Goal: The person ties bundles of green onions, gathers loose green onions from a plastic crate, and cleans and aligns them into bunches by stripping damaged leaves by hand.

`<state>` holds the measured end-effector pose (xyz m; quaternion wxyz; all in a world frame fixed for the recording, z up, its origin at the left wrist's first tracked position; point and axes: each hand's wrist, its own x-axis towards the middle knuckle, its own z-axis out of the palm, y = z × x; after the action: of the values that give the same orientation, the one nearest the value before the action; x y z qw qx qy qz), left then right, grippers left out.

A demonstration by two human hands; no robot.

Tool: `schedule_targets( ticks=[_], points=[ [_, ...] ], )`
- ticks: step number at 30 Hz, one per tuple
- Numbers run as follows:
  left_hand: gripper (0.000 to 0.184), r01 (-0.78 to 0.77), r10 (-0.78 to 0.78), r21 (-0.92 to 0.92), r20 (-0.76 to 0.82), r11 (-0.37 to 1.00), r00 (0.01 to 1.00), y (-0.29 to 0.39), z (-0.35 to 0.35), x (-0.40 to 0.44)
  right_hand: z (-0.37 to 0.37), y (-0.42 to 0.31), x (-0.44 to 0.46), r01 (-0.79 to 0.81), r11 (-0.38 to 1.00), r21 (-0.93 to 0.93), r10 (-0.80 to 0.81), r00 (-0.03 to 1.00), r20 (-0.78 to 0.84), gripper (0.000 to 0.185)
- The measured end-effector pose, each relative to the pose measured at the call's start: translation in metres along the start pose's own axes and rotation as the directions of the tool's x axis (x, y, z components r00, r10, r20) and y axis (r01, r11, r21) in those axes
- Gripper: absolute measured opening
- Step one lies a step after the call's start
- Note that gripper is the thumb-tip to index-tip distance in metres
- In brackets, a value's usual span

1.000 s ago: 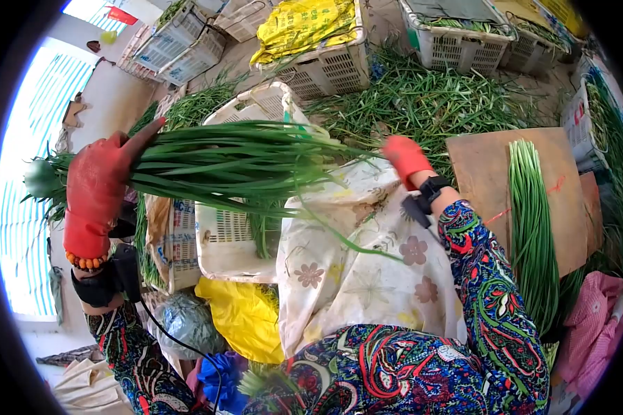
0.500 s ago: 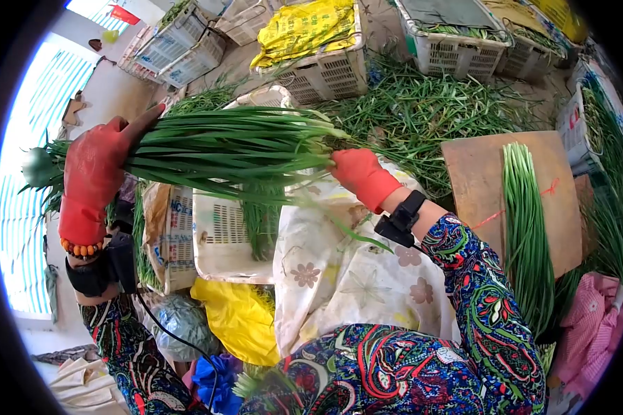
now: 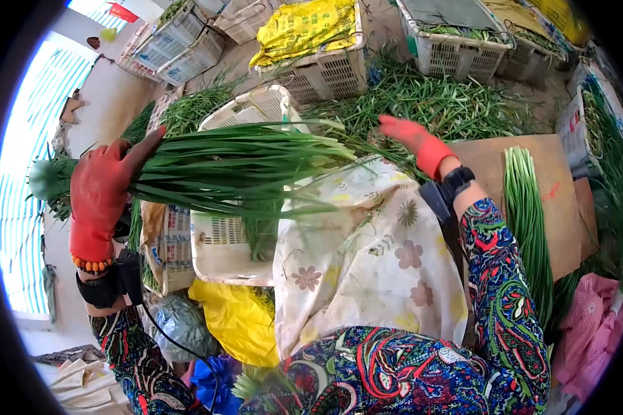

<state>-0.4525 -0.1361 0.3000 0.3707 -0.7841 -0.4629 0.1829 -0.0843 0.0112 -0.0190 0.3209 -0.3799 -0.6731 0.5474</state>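
Observation:
My left hand (image 3: 104,187), in a red rubber glove, is closed round the leafy end of a bunch of garlic chives (image 3: 221,169). The bunch lies level in the air, its pale stem ends pointing right. To the right of those ends is my right hand (image 3: 417,142), also red-gloved, with its fingers stretched out and apart from the bunch. Beneath both, a flowered cloth (image 3: 367,277) covers my lap. A second bunch of chives (image 3: 526,207) rests on a brown board (image 3: 474,162) at the right, with a red tie (image 3: 552,190) beside it.
A heap of loose green leaves (image 3: 436,104) covers the floor ahead. Below the held bunch stands a white plastic crate (image 3: 232,266). Further crates stand at the back, one under a yellow sack (image 3: 304,28). Pink checked cloth (image 3: 592,332) lies at the lower right.
My right hand has left the stem ends and moved right and slightly up, its fingers now extended. My left hand still grips the bunch and has shifted slightly right and down.

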Motion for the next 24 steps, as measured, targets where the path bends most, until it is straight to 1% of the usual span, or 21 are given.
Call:
schedule_targets(
  ticks=[1, 2, 3, 4, 5, 7, 8, 9, 10, 11, 12, 13, 15, 16, 19, 20, 21, 23, 24],
  points=[
    [0.065, -0.027, 0.028, 0.016, -0.047, 1.0, 0.998, 0.001, 0.002, 0.0, 0.01, -0.031, 0.002, -0.057, 0.977, 0.206, 0.058, 0.998, 0.001, 0.053],
    [0.064, -0.026, 0.027, 0.03, -0.021, 0.999, 0.999, 0.002, 0.003, 0.001, 0.019, -0.042, 0.014, -0.038, 0.963, 0.268, 0.018, 0.997, 0.076, 0.055],
    [0.063, -0.024, 0.024, 0.046, 0.006, 0.999, 1.0, 0.003, 0.004, 0.001, 0.031, -0.053, 0.02, 0.006, 0.977, 0.213, -0.033, 0.992, 0.123, 0.057],
    [0.063, -0.023, 0.02, 0.064, 0.034, 0.998, 0.999, 0.003, 0.003, 0.002, 0.043, -0.062, 0.024, 0.025, 0.978, 0.205, -0.062, 0.982, 0.179, 0.057],
    [0.062, -0.028, 0.026, 0.066, 0.023, 0.997, 0.999, 0.005, 0.002, 0.003, 0.054, -0.067, 0.025, 0.043, 0.979, 0.2, -0.091, 0.967, 0.236, 0.057],
    [0.061, -0.035, 0.035, 0.072, 0.01, 0.997, 0.999, 0.008, 0.0, 0.004, 0.073, -0.063, 0.033, -0.061, 0.928, 0.367, -0.125, 0.877, 0.463, 0.055],
    [0.061, -0.045, 0.046, 0.066, -0.019, 0.997, 0.999, 0.007, -0.001, 0.004, 0.078, -0.062, 0.03, 0.095, 0.968, 0.23, -0.185, 0.894, 0.407, 0.042],
    [0.06, -0.054, 0.057, 0.057, -0.048, 0.997, 0.997, 0.007, 0.0, 0.004, 0.082, -0.061, 0.03, 0.242, 0.97, 0.008, -0.231, 0.916, 0.328, 0.037],
    [0.06, -0.065, 0.068, 0.047, -0.08, 0.997, 0.994, 0.006, 0.0, 0.004, 0.085, -0.057, 0.03, 0.353, 0.908, -0.227, -0.294, 0.921, 0.255, 0.032],
    [0.059, -0.072, 0.075, 0.04, -0.075, 0.997, 0.994, 0.007, 0.001, 0.004, 0.088, -0.052, 0.03, 0.419, 0.784, -0.458, -0.371, 0.908, 0.196, 0.028],
    [0.058, -0.079, 0.081, 0.033, -0.072, 0.996, 0.994, 0.007, 0.0, 0.005, 0.09, -0.041, 0.034, 0.56, 0.683, -0.468, -0.574, 0.809, 0.129, 0.018],
    [0.057, -0.084, 0.086, 0.028, -0.076, 0.996, 0.993, 0.007, -0.001, 0.006, 0.083, -0.044, 0.032, 0.518, 0.746, -0.419, -0.524, 0.845, 0.11, 0.017],
    [0.056, -0.091, 0.092, 0.023, -0.029, 0.996, 0.995, 0.011, -0.003, 0.01, 0.068, -0.047, 0.028, 0.428, 0.851, -0.305, -0.422, 0.902, 0.087, 0.017],
    [0.055, -0.097, 0.097, 0.018, -0.003, 0.995, 0.995, 0.013, -0.003, 0.011, 0.066, -0.041, 0.023, 0.357, 0.876, -0.323, -0.363, 0.931, 0.044, 0.018],
    [0.054, -0.062, 0.061, -0.022, -0.033, 0.998, 0.998, 0.012, -0.004, 0.01, 0.055, -0.022, 0.013, 0.291, 0.889, -0.353, -0.312, 0.95, -0.003, 0.016],
    [0.055, -0.065, 0.065, -0.033, -0.019, 0.997, 0.998, 0.011, -0.004, 0.011, 0.051, -0.022, 0.01, 0.353, 0.833, -0.426, -0.392, 0.92, -0.005, 0.015],
    [0.055, -0.067, 0.067, -0.031, -0.029, 0.997, 0.997, 0.011, -0.004, 0.011, 0.051, -0.022, 0.01, 0.356, 0.769, -0.532, -0.413, 0.911, 0.012, 0.013],
    [0.054, -0.075, 0.073, -0.024, -0.053, 0.997, 0.996, 0.011, -0.005, 0.013, 0.047, -0.023, 0.012, 0.345, 0.604, -0.718, -0.45, 0.892, 0.049, 0.009],
    [0.055, -0.074, 0.073, -0.014, -0.062, 0.997, 0.995, 0.01, -0.005, 0.014, 0.042, -0.007, 0.013, 0.299, 0.527, -0.796, -0.453, 0.891, 0.035, 0.011]
  ],
)
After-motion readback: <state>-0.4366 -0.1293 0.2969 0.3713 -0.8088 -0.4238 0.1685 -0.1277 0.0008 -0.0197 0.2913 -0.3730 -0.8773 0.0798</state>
